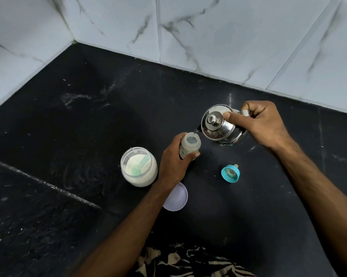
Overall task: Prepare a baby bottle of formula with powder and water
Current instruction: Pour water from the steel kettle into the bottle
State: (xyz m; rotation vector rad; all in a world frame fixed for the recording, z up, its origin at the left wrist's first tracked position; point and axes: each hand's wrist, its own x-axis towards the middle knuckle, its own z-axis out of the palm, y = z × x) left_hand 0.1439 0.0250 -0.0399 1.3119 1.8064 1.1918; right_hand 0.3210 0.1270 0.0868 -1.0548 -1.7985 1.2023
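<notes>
My left hand (173, 162) grips a clear baby bottle (190, 143) standing upright and uncapped on the black counter. My right hand (262, 124) holds a shiny steel kettle (220, 126) by its handle, thumb pressed on the lid. The kettle is tilted left and a thin stream of water runs from its spout into the bottle's mouth. An open glass jar of white formula powder (139, 169) with a green scoop (141, 164) lying in it stands left of the bottle. The bottle's blue collar with teat (230, 172) lies on the counter to the right.
A pale lilac jar lid (178, 197) lies on the counter, partly under my left forearm. White marble-look tiled walls (208, 37) close off the back and left. The black counter (88, 120) has a raised seam at the lower left and carries powder smears.
</notes>
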